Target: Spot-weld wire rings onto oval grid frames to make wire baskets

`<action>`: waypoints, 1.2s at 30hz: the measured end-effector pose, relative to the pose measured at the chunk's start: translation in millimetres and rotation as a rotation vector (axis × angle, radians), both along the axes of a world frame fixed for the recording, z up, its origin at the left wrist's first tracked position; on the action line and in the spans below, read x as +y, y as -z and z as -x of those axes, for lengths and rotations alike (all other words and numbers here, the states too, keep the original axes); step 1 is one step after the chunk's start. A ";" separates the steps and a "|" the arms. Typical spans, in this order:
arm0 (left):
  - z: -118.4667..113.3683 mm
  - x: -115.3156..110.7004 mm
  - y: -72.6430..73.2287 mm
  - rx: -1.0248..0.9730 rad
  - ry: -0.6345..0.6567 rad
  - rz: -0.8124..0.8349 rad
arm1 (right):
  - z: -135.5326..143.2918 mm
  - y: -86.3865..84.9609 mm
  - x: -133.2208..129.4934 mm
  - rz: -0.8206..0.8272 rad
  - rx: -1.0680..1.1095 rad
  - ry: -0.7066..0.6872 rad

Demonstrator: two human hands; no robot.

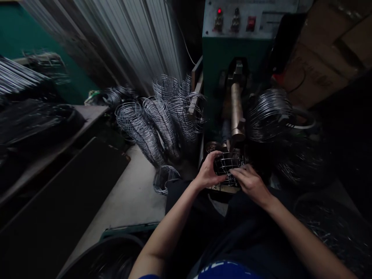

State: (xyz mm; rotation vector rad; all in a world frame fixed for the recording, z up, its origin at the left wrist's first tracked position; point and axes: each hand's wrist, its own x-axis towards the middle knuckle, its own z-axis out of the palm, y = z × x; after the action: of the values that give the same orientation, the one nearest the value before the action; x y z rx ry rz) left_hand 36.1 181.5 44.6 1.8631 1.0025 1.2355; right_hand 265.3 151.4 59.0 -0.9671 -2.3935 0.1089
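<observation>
A small round wire basket (230,162) of shiny metal rings and crosswires sits under the electrode tip of a spot-welding machine (237,110). My left hand (209,170) is wrapped round its left side, fingers at the top and thumb at the lower edge. On the right, the bent fingers of my right hand (250,182) press together against the basket's front. Whether they also pinch a separate piece of wire cannot be made out. The machine's thick brass-coloured arm reaches down just above the basket.
Several tall stacks of wire rings (141,131) stand left of the machine. A bundle of wire hoops (270,114) hangs at its right, near cardboard boxes (316,73). The control panel (241,19) shows a red light. A dark tub (107,252) stands at lower left.
</observation>
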 end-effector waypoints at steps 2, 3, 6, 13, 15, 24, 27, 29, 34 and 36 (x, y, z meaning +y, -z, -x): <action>-1.9 3.6 1.2 0.002 0.000 -0.003 | -2.5 2.0 2.8 0.007 0.033 0.001; -2.9 5.6 2.0 0.002 -0.001 -0.003 | -3.2 2.8 4.9 0.008 0.048 0.003; -4.6 11.9 4.1 -0.003 -0.014 -0.006 | -3.6 4.3 12.8 -0.030 0.079 0.005; -3.1 22.9 2.9 -0.012 -0.013 0.012 | -1.2 0.6 26.9 -0.048 0.117 -0.003; -4.1 24.1 2.7 -0.001 -0.024 0.019 | -0.5 -0.3 28.9 -0.044 0.135 -0.009; -4.4 34.1 -9.1 0.050 -0.048 0.017 | 10.4 2.0 33.1 -0.078 0.188 0.147; -3.2 45.7 -10.3 0.050 -0.054 0.011 | 15.1 3.7 43.9 -0.094 0.221 0.207; -3.2 49.9 -9.6 0.053 -0.053 -0.032 | 16.7 2.2 48.1 -0.081 0.256 0.218; -2.4 54.7 -9.9 0.107 -0.109 -0.033 | 11.5 -10.6 32.2 0.175 0.463 0.275; -1.2 61.8 -11.6 0.129 -0.124 -0.019 | 5.5 -15.2 21.3 0.423 0.682 0.271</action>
State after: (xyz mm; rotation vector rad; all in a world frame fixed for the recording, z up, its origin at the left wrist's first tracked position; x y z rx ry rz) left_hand 37.3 243.3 56.3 1.9407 1.1954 1.2119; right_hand 259.8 172.7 74.2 -1.1924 -1.6249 0.7397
